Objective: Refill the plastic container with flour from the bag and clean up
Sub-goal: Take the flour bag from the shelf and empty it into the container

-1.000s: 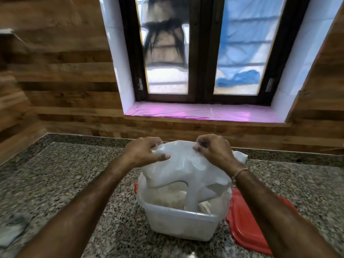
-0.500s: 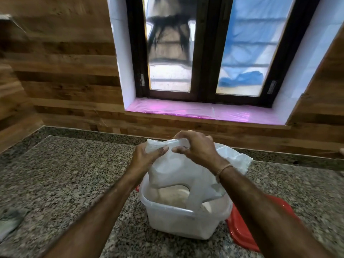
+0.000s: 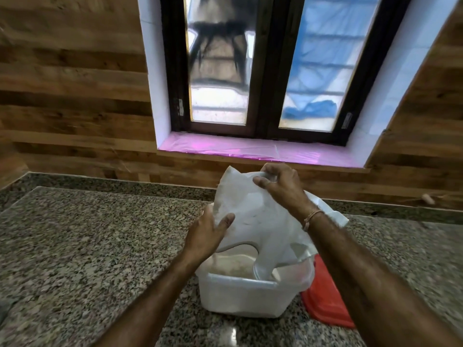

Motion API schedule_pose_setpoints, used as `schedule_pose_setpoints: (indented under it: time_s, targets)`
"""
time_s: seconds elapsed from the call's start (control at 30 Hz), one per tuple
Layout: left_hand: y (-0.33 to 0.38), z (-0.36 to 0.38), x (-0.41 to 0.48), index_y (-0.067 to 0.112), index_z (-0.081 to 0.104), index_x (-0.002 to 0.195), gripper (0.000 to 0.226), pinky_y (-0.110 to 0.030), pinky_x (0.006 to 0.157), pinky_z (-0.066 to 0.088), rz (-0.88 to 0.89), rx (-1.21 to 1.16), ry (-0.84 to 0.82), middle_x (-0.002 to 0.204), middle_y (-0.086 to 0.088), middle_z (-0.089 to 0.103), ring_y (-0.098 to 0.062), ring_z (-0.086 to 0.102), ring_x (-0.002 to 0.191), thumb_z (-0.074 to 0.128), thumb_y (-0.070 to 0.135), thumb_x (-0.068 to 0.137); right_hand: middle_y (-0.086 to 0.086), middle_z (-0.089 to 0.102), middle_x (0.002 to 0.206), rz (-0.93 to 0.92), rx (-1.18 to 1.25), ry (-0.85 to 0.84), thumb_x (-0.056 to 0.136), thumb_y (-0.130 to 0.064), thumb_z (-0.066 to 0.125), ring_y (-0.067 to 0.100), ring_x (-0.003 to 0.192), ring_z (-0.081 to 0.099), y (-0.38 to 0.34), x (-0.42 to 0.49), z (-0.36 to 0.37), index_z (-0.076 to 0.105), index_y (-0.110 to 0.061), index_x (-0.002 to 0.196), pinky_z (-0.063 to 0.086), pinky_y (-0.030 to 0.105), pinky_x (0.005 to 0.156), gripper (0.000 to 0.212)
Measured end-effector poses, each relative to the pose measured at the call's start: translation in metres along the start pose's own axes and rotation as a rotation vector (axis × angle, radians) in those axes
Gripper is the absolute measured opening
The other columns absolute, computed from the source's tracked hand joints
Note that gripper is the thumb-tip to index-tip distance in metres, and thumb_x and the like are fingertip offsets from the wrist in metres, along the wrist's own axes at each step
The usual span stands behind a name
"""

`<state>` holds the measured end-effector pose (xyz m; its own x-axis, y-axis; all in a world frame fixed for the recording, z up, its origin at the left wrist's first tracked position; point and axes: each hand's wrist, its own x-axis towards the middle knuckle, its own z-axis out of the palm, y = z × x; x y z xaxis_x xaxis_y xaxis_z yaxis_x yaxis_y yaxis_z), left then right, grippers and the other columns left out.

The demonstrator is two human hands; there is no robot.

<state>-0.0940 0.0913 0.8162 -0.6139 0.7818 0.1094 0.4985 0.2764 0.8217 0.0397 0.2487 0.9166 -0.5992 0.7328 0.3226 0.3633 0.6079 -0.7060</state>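
A white plastic flour bag point(image 3: 253, 219) hangs upended over a translucent white plastic container point(image 3: 240, 299) on the granite counter. Its lower corner dips into the container, where pale flour point(image 3: 235, 266) shows. My right hand point(image 3: 278, 186) pinches the bag's top edge high above the container. My left hand point(image 3: 208, 234) holds the bag's left side lower down, thumb pressed on the front of the plastic. A red lid point(image 3: 328, 304) lies flat on the counter against the container's right side, partly hidden by my right forearm.
The speckled granite counter point(image 3: 100, 246) runs left to a wooden wall and back to a window sill with pink film point(image 3: 250, 149). A grey cloth corner point(image 3: 5, 309) shows at the far left edge.
My right hand lifted the bag's top edge higher. My left hand slid down from the top edge to the bag's left side. The bag now stands taller over the container.
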Motion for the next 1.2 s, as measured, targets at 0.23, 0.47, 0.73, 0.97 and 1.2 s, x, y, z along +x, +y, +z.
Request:
schedule_pose_setpoints:
  time_s: [0.23, 0.47, 0.73, 0.97, 1.2]
  targets:
    - [0.018, 0.015, -0.007, 0.027, -0.007, 0.158, 0.090, -0.047, 0.119, 0.032, 0.064, -0.232, 0.064, 0.162, -0.010, 0.020, -0.028, 0.025, 0.148, 0.057, 0.046, 0.099, -0.001, 0.072, 0.099, 0.004, -0.053, -0.053, 0.094, -0.036, 0.070, 0.019, 0.099, 0.067, -0.008, -0.011, -0.008, 0.072, -0.019, 0.094, 0.055, 0.058, 0.095, 0.017]
    - [0.045, 0.031, -0.011, 0.025, 0.000, 0.157, 0.104, -0.033, 0.111, 0.032, 0.108, -0.316, 0.119, 0.158, -0.009, 0.019, -0.023, 0.026, 0.142, 0.075, 0.046, 0.087, -0.005, 0.068, 0.084, -0.024, -0.157, 0.039, 0.093, -0.030, 0.072, 0.014, 0.086, 0.063, -0.008, -0.024, 0.013, 0.065, -0.024, 0.084, 0.050, 0.049, 0.100, 0.013]
    - [0.038, -0.004, 0.006, 0.029, 0.070, 0.094, 0.024, -0.055, 0.079, 0.062, -0.080, -0.641, 0.221, 0.095, 0.001, 0.076, -0.025, 0.073, 0.089, 0.080, 0.044, 0.078, -0.008, 0.067, 0.089, -0.181, -0.286, -0.009, 0.089, -0.043, 0.074, 0.008, 0.081, 0.056, -0.007, -0.028, 0.028, 0.070, -0.021, 0.097, 0.040, 0.038, 0.094, 0.023]
    - [0.024, -0.031, 0.022, 0.010, 0.072, 0.090, 0.010, -0.026, 0.052, 0.058, -0.265, -0.944, 0.140, 0.077, -0.001, 0.077, -0.019, 0.074, 0.069, 0.081, 0.012, 0.086, -0.004, 0.054, 0.144, 0.142, -0.441, 0.118, 0.070, -0.075, 0.072, 0.020, 0.131, 0.050, 0.041, -0.052, -0.042, 0.049, -0.041, 0.138, 0.036, 0.055, 0.111, 0.080]
    - [0.027, -0.033, 0.032, 0.013, 0.066, 0.089, 0.020, -0.038, 0.076, 0.060, -0.327, -0.907, 0.093, 0.091, -0.007, 0.073, -0.026, 0.070, 0.081, 0.083, 0.022, 0.085, 0.013, 0.037, 0.161, 0.408, 0.615, 0.091, 0.076, -0.027, 0.089, 0.029, 0.139, 0.050, 0.094, -0.087, -0.052, 0.011, -0.040, 0.160, 0.052, 0.049, 0.103, 0.115]
